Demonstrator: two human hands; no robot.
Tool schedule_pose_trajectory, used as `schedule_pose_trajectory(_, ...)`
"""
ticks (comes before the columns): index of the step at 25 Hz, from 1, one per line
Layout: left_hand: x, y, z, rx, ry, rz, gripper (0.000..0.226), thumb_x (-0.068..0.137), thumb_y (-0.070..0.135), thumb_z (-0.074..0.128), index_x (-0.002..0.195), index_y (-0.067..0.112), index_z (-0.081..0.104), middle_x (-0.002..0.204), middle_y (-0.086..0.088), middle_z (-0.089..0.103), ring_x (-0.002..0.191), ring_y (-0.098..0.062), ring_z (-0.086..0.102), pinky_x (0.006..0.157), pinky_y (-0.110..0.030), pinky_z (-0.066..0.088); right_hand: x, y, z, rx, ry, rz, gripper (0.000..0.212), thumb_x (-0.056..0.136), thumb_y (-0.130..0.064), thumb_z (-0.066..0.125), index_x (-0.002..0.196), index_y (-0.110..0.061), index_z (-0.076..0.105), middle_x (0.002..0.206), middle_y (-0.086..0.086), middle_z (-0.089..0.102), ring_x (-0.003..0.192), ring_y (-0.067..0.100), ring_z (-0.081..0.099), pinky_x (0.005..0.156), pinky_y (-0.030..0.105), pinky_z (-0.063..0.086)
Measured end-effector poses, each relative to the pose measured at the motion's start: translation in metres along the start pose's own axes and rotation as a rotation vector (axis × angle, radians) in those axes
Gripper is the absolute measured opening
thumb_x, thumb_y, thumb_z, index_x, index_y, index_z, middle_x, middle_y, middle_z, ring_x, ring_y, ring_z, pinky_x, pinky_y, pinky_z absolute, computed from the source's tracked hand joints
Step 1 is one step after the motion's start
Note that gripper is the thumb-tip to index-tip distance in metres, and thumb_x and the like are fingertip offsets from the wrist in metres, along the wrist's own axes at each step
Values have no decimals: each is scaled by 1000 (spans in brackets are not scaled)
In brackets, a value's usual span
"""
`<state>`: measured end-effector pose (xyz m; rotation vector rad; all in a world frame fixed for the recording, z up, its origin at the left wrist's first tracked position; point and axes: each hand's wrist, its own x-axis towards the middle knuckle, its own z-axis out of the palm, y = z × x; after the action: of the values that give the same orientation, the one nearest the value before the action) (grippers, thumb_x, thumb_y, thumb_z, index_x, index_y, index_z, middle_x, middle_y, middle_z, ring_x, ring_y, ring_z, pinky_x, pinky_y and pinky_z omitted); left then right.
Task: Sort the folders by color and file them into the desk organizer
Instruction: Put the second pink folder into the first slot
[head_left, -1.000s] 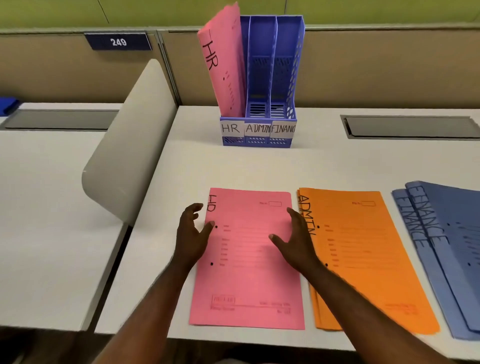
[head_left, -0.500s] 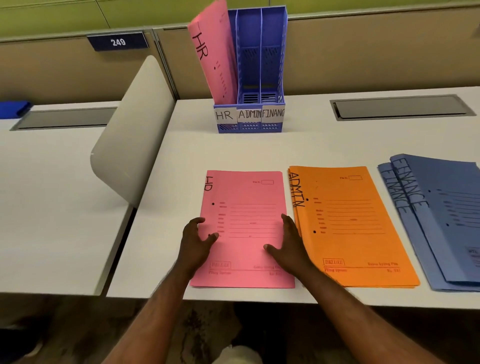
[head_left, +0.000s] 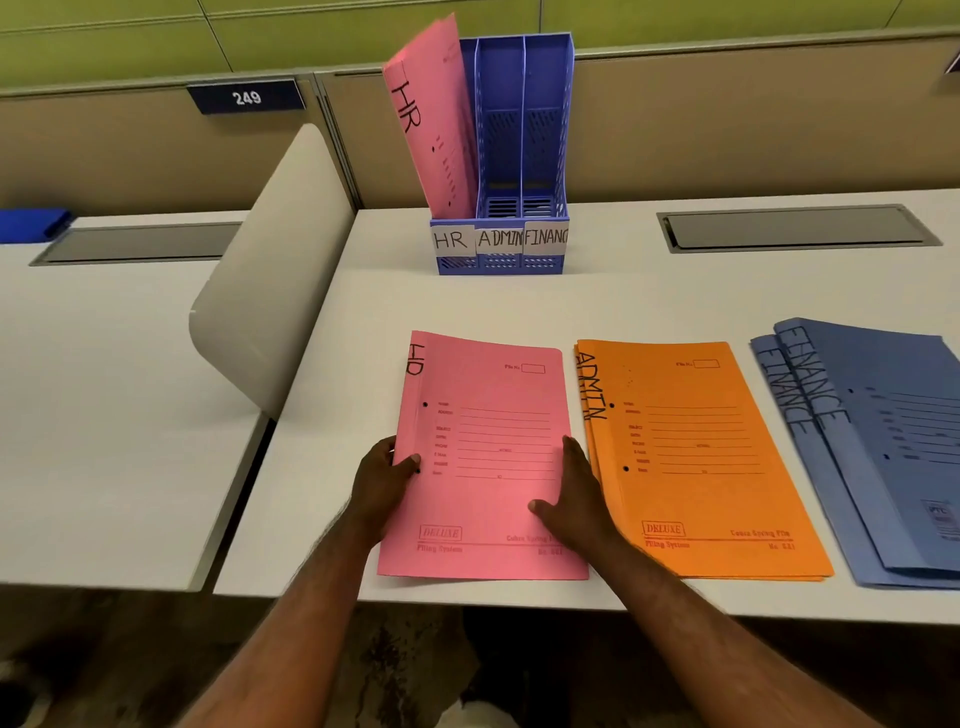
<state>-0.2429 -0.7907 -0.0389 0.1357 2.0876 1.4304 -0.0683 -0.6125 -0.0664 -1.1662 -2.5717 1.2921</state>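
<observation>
A pink folder marked HR (head_left: 488, 447) lies at the desk's near edge. My left hand (head_left: 382, 480) pinches its left edge, thumb on top, fingers underneath. On its right edge sits my right hand (head_left: 574, 499), thumb pressed on the cover. Orange ADMIN folders (head_left: 696, 452) lie stacked just to the right, and blue FINANCE folders (head_left: 872, 441) overlap at the far right. A blue three-slot desk organizer (head_left: 501, 249) stands at the back, labelled HR, ADMIN, FINANCE. Another pink HR folder (head_left: 431, 114) leans in its left slot; the other two slots look empty.
A curved grey divider panel (head_left: 270, 270) rises between this white desk (head_left: 649, 296) and the desk to the left. Grey cable hatches (head_left: 795, 228) are set into both desktops. A beige partition with a plate reading 249 (head_left: 247, 97) runs behind.
Both hands slid back toward me along the pink folder and closed on its side edges. The left thumb now clamps the left edge. The camera view tilted down.
</observation>
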Motion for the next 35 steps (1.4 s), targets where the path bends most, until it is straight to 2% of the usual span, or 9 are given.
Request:
schedule_pose_trajectory(5, -5, -9, -4, -209, -41, 59, 36, 92, 12, 60, 127, 20, 55, 113, -8, 71, 96, -33, 71, 84, -54, 56, -3, -4, -4, 65, 33, -17, 98, 82, -28, 72, 152, -14, 5, 161, 1, 7, 147, 19, 12, 117, 32, 19)
schedule_pose_trajectory(9, -8, -10, -10, -365, -97, 87, 39, 91, 9, 61, 127, 20, 56, 116, -13, 69, 102, -39, 68, 85, -56, 55, 0, -21, -21, 258, 218, -9, 88, 80, -15, 73, 149, -17, 19, 149, 6, 35, 133, 20, 38, 109, 31, 35)
schedule_pose_trajectory(11, -6, -3, -14, -392, -96, 113, 39, 90, 9, 61, 127, 20, 57, 118, -14, 68, 103, -39, 67, 86, -55, 55, 9, -33, -34, 342, 244, -7, 83, 80, -10, 73, 147, -19, 25, 136, 8, 51, 114, 17, 51, 95, 30, 45)
schedule_pose_trajectory(13, -1, 9, -16, -399, -83, 147, 38, 91, 9, 60, 128, 20, 57, 120, -14, 67, 104, -39, 67, 87, -54, 54, 20, -46, -46, 383, 253, -32, 75, 81, -9, 72, 143, -20, 32, 126, 8, 57, 102, 15, 54, 84, 28, 47)
schedule_pose_trajectory(16, 7, 32, -17, -385, -68, 204, 38, 92, 11, 60, 128, 21, 57, 121, -12, 67, 106, -38, 66, 89, -53, 54, 35, -63, -60, 430, 282, -89, 66, 82, -8, 70, 139, -20, 39, 124, 7, 58, 103, 17, 56, 84, 29, 49)
schedule_pose_trajectory(23, 44, 95, -31, -368, -61, 342, 37, 89, 26, 62, 125, 25, 58, 121, -6, 68, 106, -30, 67, 87, -47, 56, 94, -112, -98, 404, 308, -200, 64, 85, -9, 67, 140, -21, 38, 131, 7, 56, 112, 22, 56, 85, 30, 50)
schedule_pose_trajectory(28, 75, 145, -50, -297, -124, 428, 38, 83, 20, 67, 120, 28, 60, 118, -6, 70, 102, -27, 69, 78, -38, 58, 142, -160, -131, 307, 323, -277, 70, 86, -12, 66, 147, -17, 31, 146, 8, 43, 130, 25, 45, 106, 44, 43)
schedule_pose_trajectory(30, 86, 169, -59, -263, -145, 473, 41, 80, 19, 70, 118, 33, 61, 115, -4, 71, 99, -26, 71, 72, -34, 60, 162, -186, -146, 264, 349, -330, 75, 85, -15, 68, 149, -17, 28, 148, 7, 39, 134, 23, 40, 110, 40, 38)
schedule_pose_trajectory(35, 110, 224, -74, -228, -98, 569, 48, 77, 21, 72, 121, 33, 58, 108, 0, 73, 94, -22, 72, 65, -30, 59, 205, -244, -179, 258, 374, -453, 80, 82, -21, 72, 149, -23, 27, 142, 4, 39, 118, 9, 41, 98, 24, 36)
